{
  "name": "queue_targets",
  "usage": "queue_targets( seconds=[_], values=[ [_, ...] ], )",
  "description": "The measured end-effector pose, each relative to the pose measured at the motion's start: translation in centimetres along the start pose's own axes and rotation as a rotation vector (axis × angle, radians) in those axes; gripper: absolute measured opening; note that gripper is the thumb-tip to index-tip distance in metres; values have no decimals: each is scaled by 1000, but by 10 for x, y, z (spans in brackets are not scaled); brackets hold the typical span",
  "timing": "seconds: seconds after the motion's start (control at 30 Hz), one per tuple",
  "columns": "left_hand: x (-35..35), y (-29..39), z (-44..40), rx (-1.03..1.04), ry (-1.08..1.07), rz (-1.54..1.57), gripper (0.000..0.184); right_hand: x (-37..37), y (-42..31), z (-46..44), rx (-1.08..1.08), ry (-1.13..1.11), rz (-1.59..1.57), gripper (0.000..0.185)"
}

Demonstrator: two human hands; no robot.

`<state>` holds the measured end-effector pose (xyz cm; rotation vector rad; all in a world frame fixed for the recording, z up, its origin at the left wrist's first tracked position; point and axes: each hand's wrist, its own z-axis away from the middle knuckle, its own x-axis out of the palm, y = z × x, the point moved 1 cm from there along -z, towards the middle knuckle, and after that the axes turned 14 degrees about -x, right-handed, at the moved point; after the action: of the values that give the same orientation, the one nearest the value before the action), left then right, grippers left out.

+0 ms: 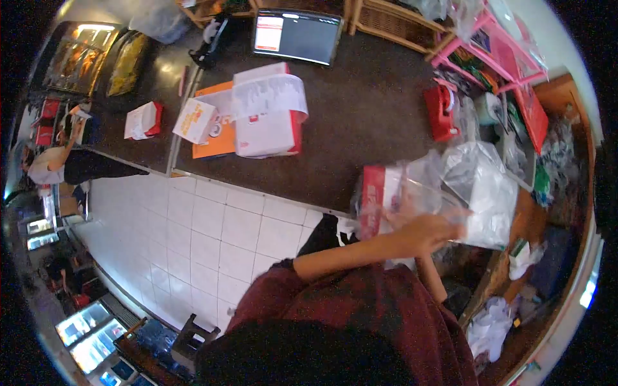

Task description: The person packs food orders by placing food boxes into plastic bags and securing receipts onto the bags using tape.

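My left hand (428, 233) reaches across my body, its fingers closed on a clear plastic bag (425, 174); motion blurs the fingertips. Inside or behind the film is a red and white box (373, 193) near the counter's front edge. My right hand (400, 209) is at the box, behind my left wrist and seen through the film; its fingers are blurred and mostly hidden. Right beside the hands lies a stack of clear plastic bags (486, 199).
Red and white boxes (264, 135) with a printed paper strip (269, 95) stand on the dark counter (360, 109). Behind are a tablet screen (296, 37) and a pink rack (489, 51). A red tape dispenser (441, 112) is at right. Another person (58, 164) works at far left.
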<state>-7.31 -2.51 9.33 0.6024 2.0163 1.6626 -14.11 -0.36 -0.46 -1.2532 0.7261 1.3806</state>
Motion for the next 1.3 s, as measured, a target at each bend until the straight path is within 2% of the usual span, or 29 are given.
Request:
queue_targets(
  seconds=[0.03,0.1,0.13,0.17,0.23,0.3,0.33,0.37,0.4,0.43,0.47,0.5,0.53,0.57,0.63,0.67,0.7,0.73,0.77,0.8,0.87,0.9,0.93,1.0,1.07,1.1,1.2,1.27,1.3],
  values=[
    [10,21,-8,178,-140,64,18,-21,-9,-8,-7,48,-148,89],
    [41,60,-14,283,-453,83,26,-45,-10,-25,-34,167,-442,91],
    [59,82,-9,203,-628,39,32,-43,0,-29,-20,171,-434,91],
    [61,89,-8,213,-637,47,32,-33,14,-33,-89,134,-397,84],
    [33,102,0,169,-861,-91,38,-7,42,-35,-207,201,-346,78],
    [-11,95,11,125,-767,-103,47,-8,54,-26,-240,238,-342,78],
    [-38,86,20,16,-705,45,49,-11,55,-18,-217,250,-379,77],
    [-62,73,29,60,-425,169,44,-15,54,-12,-162,256,-449,77],
    [-85,49,54,-179,-117,237,34,-20,51,-7,-118,265,-520,76],
    [-87,21,64,-325,201,485,31,-23,48,-3,-67,275,-611,76],
    [-88,-8,76,-381,627,801,28,-26,44,-1,-22,281,-712,76],
    [-89,-36,89,-338,1015,996,25,-28,38,-2,17,285,-810,75],
    [-71,-62,102,-742,1067,714,27,-31,30,-5,48,289,-902,75],
    [-45,-104,117,-705,697,758,40,-34,21,-10,66,296,-980,75],
    [1,-123,123,-651,276,978,47,-43,2,-25,65,313,-1053,74],
    [9,-122,119,-637,254,1074,44,-52,-6,-33,19,349,-1017,75],
    [17,-121,115,-626,232,1169,41,-32,3,-47,11,392,-883,90],
    [18,-128,115,-654,111,1383,44,-35,0,-59,1,385,-884,90],
    [20,-135,116,-676,-18,1595,47,-36,-6,-69,38,215,-711,91],
    [14,-132,117,-675,-10,1597,47,-38,-16,-72,77,49,-537,92],
    [3,-128,123,-751,170,1545,47,-35,-29,-74,66,-26,-285,92],
    [16,-172,135,-648,155,1119,47,-32,-33,-74,72,-20,-189,92],
    [13,-171,140,-648,161,1118,47,-30,-36,-72,88,1,-116,92],
    [1,-171,153,-876,465,1118,42,-25,-38,-68,127,41,-9,93],
    [6,-208,165,-830,465,1139,36,-20,-42,-72,158,53,54,93],
    [8,-220,166,-809,586,1274,35,-19,-44,-75,167,55,67,93],
    [-30,-161,150,-882,499,-278,33,-18,-50,-83,168,45,37,91],
    [-54,-113,129,-715,794,249,33,-11,-39,-80,164,35,16,89],
    [-69,-88,123,-529,996,121,26,1,-24,-78,28,131,47,81]
  ],
)
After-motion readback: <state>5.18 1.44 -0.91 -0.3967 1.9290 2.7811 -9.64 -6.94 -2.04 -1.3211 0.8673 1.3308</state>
